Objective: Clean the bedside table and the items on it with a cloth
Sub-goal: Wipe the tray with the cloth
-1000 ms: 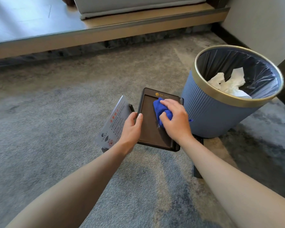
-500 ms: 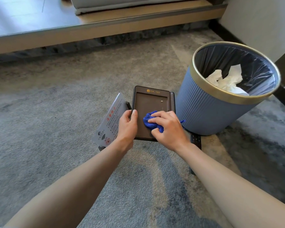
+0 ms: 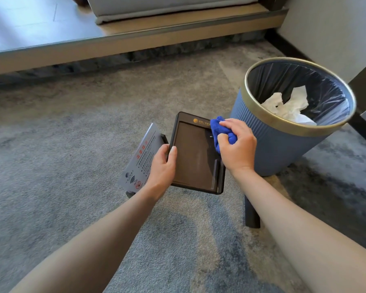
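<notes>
left hand (image 3: 162, 166) fingers clamp the smooth rectangular tray (image 3: 193, 157); right hand (image 3: 238, 146) fingers squeeze the crumpled blue cloth (image 3: 217, 129).

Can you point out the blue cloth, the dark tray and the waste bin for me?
blue cloth (image 3: 217, 129), head view, on the bunched fabric left of the fingers.
dark tray (image 3: 190, 157), head view, on its flat inner base.
waste bin (image 3: 268, 149), head view, on its ribbed blue wall.
</notes>
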